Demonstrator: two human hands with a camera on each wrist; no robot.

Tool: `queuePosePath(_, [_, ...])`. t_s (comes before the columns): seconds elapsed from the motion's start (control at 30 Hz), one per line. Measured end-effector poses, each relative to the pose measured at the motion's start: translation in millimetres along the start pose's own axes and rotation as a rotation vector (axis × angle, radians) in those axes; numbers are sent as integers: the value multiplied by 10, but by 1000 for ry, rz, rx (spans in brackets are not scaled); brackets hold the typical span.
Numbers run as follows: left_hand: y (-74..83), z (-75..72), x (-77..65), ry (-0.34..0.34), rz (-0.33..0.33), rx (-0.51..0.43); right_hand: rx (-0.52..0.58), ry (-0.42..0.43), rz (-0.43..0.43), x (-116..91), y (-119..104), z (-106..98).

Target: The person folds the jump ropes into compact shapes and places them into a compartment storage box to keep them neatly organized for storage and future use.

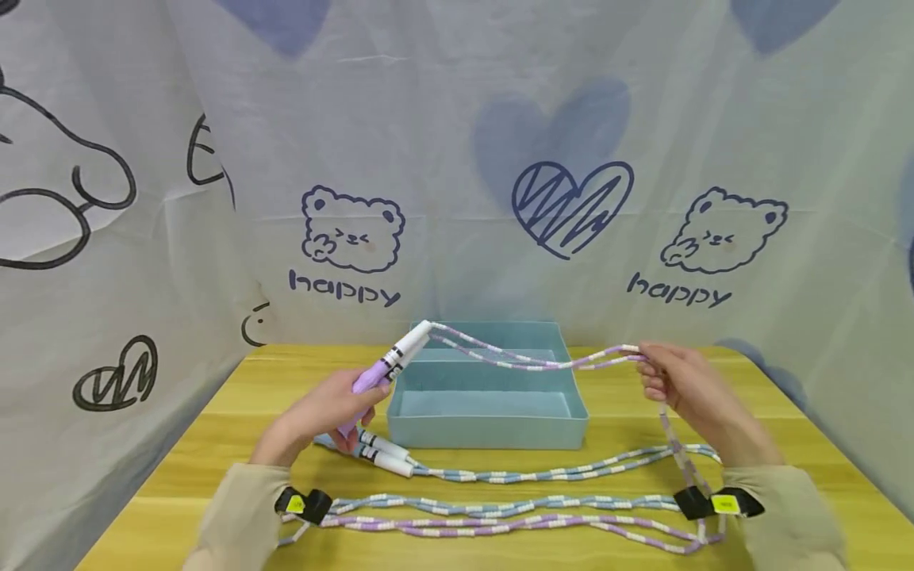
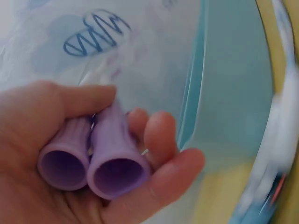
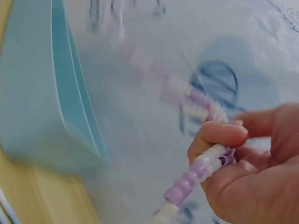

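Our left hand [image 1: 324, 402] grips purple handles [image 1: 370, 376]; our right hand [image 1: 687, 388] pinches their rope [image 1: 539, 367]. Only part is lifted; some, like the blue rope [image 1: 514, 477], lies on our worktop [image 1: 621, 412].

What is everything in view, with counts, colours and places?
held handles: 2, purple-white, in the left hand
held cord: 2 strands, purple-white, from these to the right hand
resting handles: 2, blue-white, on the table by the left hand
rear cord: 1 bundle, blue-white, before the box
front cords: 2 bundles, blue-white and purple-white, between the sleeves
box: 1, teal, at the table's back
cloth: count unclear, whitish with prints, behind
table: 1, yellow, under the box
straps: 2, black, on the sleeves
sleeves: 2, beige, one each side
hands: 2, bare, above the table
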State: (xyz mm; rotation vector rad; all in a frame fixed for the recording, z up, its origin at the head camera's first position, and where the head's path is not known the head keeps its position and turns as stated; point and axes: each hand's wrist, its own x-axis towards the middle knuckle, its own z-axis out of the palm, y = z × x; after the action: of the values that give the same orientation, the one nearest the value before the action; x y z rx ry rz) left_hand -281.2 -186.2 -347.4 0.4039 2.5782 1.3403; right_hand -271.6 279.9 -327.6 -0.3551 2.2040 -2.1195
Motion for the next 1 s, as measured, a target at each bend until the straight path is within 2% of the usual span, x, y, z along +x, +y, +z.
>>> queuePosePath(0.03, [7, 46, 20, -20, -8, -101, 83, -35, 10, 15, 13, 69])
queuePosePath(0.1, [17, 141, 59, -72, -3, -287, 160, -85, 15, 48, 50, 245])
queuePosePath(0.2, [56, 321, 114, -185, 24, -519, 113, -100, 26, 82, 126, 580])
queuePosePath(0.3, [137, 551, 146, -341, 41, -670, 67, -125, 46, 90, 223, 919])
queuePosePath(0.43, [241, 813, 158, -541, 66, -686, 73, -229, 48, 71, 334, 1202])
queuePosePath(0.53, [265, 911, 161, -654, 116, -674, 85, -315, 19, 50, 389, 1289])
queuePosePath(0.63, [250, 966, 168, -736, 153, -707, 140, -395, -1, 28, 448, 1362])
queuePosePath(0.77, [222, 1008, 178, -770, 173, -719, 238, -476, -16, 1, 520, 1441])
queuePosePath(0.9, [205, 1016, 179, -730, 178, -744, 291, -539, -9, -9, 577, 1475])
queuePosePath(1.0, [203, 1005, 178, -714, 167, -732, 295, -544, 32, -9, 602, 1471])
